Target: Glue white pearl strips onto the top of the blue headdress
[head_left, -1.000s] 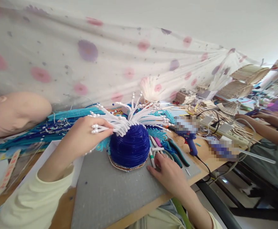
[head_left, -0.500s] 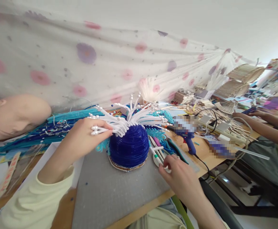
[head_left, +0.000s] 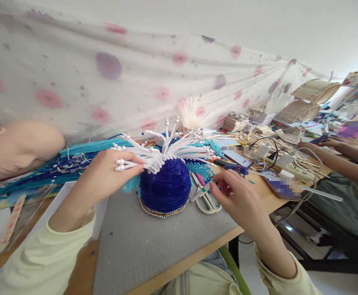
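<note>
A deep-blue, strand-wrapped dome-shaped headpiece (head_left: 165,186) stands on the grey mat (head_left: 130,250), with a beaded rim at its base. White bead-tipped strands (head_left: 183,152) fan out from its top. My left hand (head_left: 113,172) pinches a few of these white strands at the dome's upper left, beads poking out past the fingers. To the right, my right hand (head_left: 236,194) is closed, fingertips on a slim white stick with a green band (head_left: 201,191). Beneath that stick lie white-handled scissors (head_left: 209,207). Turquoise feather-like pieces (head_left: 200,169) show behind the dome.
A mannequin head (head_left: 28,149) lies at the left beside turquoise and blue strands (head_left: 83,151). A glue gun (head_left: 236,169), a phone (head_left: 279,186) and a power strip (head_left: 298,172) sit to the right. Another person's arms (head_left: 345,157) reach in at the far right.
My right hand has lifted and moved up beside the glue gun, with the white stick at its fingertips; the scissors' handles are uncovered. My left hand keeps its pinch on the strands.
</note>
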Demonstrator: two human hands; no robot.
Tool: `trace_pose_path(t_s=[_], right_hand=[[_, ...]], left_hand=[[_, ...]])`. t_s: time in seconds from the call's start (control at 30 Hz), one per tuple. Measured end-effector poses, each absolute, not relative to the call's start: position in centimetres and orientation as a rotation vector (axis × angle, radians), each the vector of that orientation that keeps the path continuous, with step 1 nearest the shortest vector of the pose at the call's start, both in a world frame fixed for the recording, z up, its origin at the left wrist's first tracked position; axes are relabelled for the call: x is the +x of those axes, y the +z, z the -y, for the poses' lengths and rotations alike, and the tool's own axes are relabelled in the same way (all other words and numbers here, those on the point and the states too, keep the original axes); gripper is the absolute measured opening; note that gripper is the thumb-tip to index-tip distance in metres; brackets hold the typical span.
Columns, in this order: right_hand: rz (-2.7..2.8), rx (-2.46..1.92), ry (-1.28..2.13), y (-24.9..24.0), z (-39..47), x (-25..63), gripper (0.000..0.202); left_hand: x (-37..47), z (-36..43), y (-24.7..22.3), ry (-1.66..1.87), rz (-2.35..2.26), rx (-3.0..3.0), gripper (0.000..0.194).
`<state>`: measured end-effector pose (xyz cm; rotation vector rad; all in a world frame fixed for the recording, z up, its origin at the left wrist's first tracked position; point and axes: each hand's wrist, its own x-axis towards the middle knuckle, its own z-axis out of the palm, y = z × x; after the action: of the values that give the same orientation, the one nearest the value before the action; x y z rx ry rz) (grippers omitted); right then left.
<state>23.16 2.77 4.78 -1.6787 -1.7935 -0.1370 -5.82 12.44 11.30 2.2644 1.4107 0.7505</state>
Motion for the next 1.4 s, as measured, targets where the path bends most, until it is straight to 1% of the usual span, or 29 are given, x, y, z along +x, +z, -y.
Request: trace_pose_path(t_s=[0.1, 0.17, 0.27, 0.37, 0.47, 0.57, 0.67, 0.8, 0.9, 1.2, 1.4], right_hand=[[1.762, -1.660, -0.010, 4.1, -4.3, 22.9, 0.017], [1.759, -1.655, 0.079, 3.5, -5.1, 22.9, 0.023], [1.790, -1.631, 0.158, 3.0, -5.5, 23.3, 0.039], [1.693, -1.544, 0.196, 4.2, -4.9, 24.0, 0.047], [1.462, -1.288, 0.332, 6.6, -4.4, 24.1, 0.036], [1.481, -1.051, 0.401, 8.4, -4.9, 22.9, 0.023], [1.702, -0.976, 0.324, 9.0, -5.9, 21.1, 0.013], [2.003, -0.884, 0.103, 8.5, -7.0, 19.7, 0.006], [2.118, -0.798, 0.020, 7.9, -7.5, 19.7, 0.011], [2.227, -0.762, -0.029, 6.5, -7.4, 21.0, 0.022], [2.220, -0.795, -0.116, 6.6, -7.1, 20.4, 0.021]], left_hand=[[-5.8, -12.5, 11.3, 0.743, -1.411, 2.249, 0.019], [-5.9, -12.5, 11.2, 0.750, -1.419, 2.246, 0.019], [-5.9, -12.7, 11.0, 0.777, -1.437, 2.250, 0.018], [-5.9, -13.0, 10.7, 0.805, -1.427, 2.266, 0.018], [-6.0, -13.3, 10.5, 0.814, -1.429, 2.285, 0.021], [-6.0, -13.5, 10.3, 0.834, -1.421, 2.287, 0.022], [-6.0, -13.5, 10.3, 0.841, -1.409, 2.263, 0.022], [-6.0, -13.5, 10.2, 0.838, -1.390, 2.226, 0.024], [-6.1, -13.7, 10.2, 0.847, -1.388, 2.223, 0.021], [-6.1, -14.0, 10.1, 0.926, -1.258, 2.160, 0.015], [-5.5, -14.5, 9.5, 1.072, -1.162, 2.125, 0.011]])
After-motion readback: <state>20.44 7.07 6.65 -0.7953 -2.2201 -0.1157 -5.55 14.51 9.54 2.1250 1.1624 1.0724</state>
